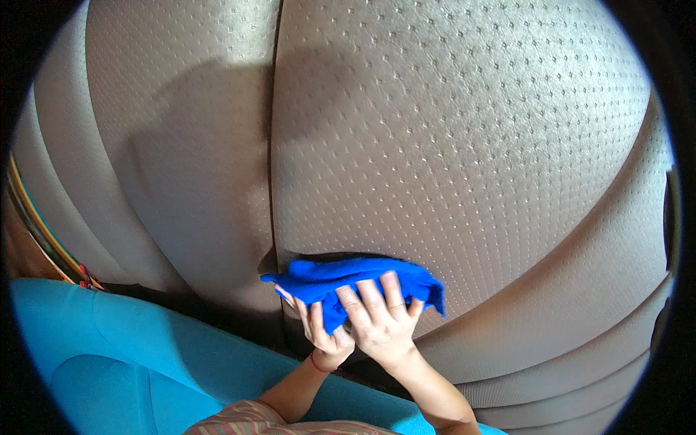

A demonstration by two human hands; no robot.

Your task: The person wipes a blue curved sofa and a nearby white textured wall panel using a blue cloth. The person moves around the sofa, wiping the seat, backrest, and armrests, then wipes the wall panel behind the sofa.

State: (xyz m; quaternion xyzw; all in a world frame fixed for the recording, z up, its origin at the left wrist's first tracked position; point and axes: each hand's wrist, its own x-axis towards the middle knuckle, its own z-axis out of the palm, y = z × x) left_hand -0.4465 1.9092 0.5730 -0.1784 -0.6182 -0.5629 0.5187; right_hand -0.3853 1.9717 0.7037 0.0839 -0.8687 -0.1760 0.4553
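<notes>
A crumpled blue cloth (pixel 359 274) is held between my two hands at the lower middle of the head view, just above a grey-brown leather-like padded surface (pixel 435 163) with a dimpled pattern. My left hand (pixel 323 326), with a thin red string around its wrist, grips the cloth's left part from below. My right hand (pixel 383 326) lies on the cloth's near side with its fingers spread over it. Whether the cloth touches the padded surface I cannot tell.
A dark seam (pixel 271 163) divides the padded surface. Bright blue upholstery (pixel 125 321) runs along the near left side. Ribbed padded panels (pixel 522 375) curve at the lower right. A multicoloured striped edge (pixel 46 231) shows at the far left.
</notes>
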